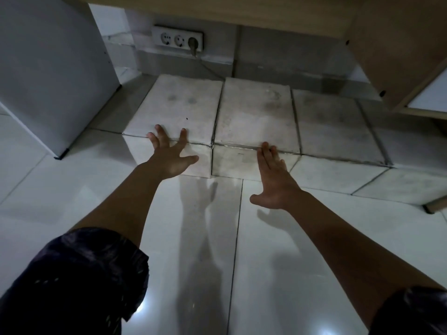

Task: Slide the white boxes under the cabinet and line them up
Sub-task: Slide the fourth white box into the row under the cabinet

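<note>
Several flat white boxes lie side by side on the tiled floor under the wooden cabinet [242,13]. My left hand [170,153] presses flat, fingers spread, against the front face and top edge of the leftmost box [179,105]. My right hand [273,177] rests flat with fingers together on the front of the second box [256,112]. A third box [336,126] and a fourth box [408,143] continue the row to the right. The fronts of the two left boxes sit roughly level.
A white appliance [48,68] stands at the left, with a gap between it and the leftmost box. A wall socket strip [177,39] with one plug and a cable sits behind the boxes. A wooden cabinet side [396,44] hangs at the right. Glossy white floor tiles [205,238] fill the foreground.
</note>
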